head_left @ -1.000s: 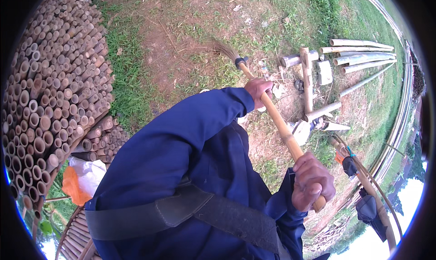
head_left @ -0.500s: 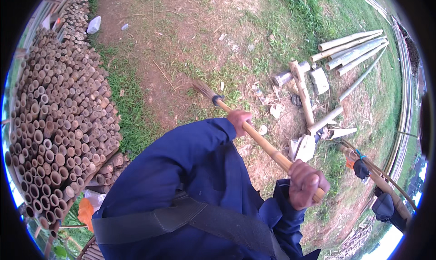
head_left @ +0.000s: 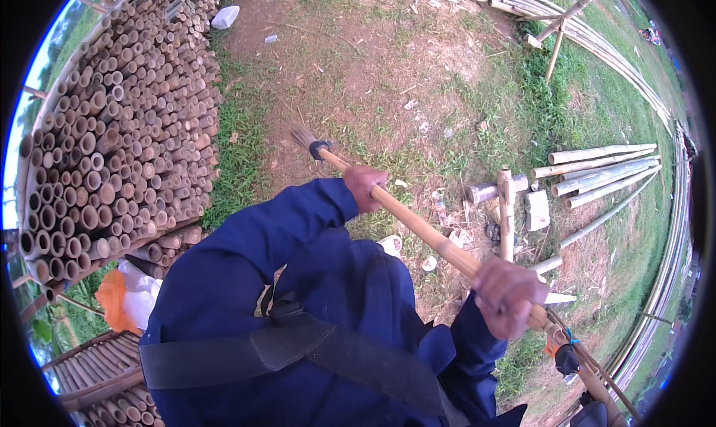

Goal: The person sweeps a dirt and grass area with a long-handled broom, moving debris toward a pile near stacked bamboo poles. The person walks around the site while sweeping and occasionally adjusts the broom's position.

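Both hands grip a broom (head_left: 425, 231) with a long bamboo handle, held slantwise across the front of me. My left hand (head_left: 365, 188) is wrapped round the handle just above a dark binding. My right hand (head_left: 509, 298) closes round the handle's upper end, nearer to me and to the right. Beyond the left hand, the broom's thin bristles (head_left: 302, 134) fan out at ground level over bare earth and sparse grass, slightly blurred. Dark blue sleeves cover both arms, and a black strap (head_left: 224, 363) crosses my body.
Stacked bamboo pieces (head_left: 112, 151) fill the left side. A white lump (head_left: 225, 17) lies beside the stack. At right are an upright bamboo post (head_left: 506, 211), a pale block (head_left: 537, 211) and long bamboo poles (head_left: 604, 170). An orange bag (head_left: 112, 300) lies at lower left.
The view has turned, so the poles and block now appear lower. The broom's bristles have swept left, closer to the bamboo stack. Both hands keep their grip on the handle.
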`<state>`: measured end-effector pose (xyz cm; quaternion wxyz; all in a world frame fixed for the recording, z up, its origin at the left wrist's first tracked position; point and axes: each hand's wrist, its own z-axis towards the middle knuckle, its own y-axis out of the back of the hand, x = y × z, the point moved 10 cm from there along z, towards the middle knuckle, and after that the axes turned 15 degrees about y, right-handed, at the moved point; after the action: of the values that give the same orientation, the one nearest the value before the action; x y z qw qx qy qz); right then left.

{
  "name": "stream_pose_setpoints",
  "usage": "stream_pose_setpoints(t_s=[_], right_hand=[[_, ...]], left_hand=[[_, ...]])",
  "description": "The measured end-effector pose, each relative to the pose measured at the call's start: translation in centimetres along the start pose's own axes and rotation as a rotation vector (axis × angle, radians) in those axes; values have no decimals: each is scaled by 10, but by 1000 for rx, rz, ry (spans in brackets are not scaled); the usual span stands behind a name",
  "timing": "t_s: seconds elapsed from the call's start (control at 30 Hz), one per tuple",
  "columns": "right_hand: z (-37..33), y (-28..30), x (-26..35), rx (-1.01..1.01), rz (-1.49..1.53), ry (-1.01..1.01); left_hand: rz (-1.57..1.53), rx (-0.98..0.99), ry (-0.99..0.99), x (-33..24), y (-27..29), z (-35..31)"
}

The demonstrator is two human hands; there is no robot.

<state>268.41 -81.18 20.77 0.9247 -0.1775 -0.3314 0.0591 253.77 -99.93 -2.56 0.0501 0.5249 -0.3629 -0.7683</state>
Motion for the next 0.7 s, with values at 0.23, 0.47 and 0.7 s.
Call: stream_pose_setpoints(t_s=[0.23,0.47,0.7], right_hand=[[-16,-100,-98,135,-239,-153],[111,-185,-66,261,-370,134],[108,-212,-153,200,-95,-130]], left_hand=[[-104,159,135,112,-37,-2],[-308,246,-67,9,9,87],[-261,-244,228,127,153,23]])
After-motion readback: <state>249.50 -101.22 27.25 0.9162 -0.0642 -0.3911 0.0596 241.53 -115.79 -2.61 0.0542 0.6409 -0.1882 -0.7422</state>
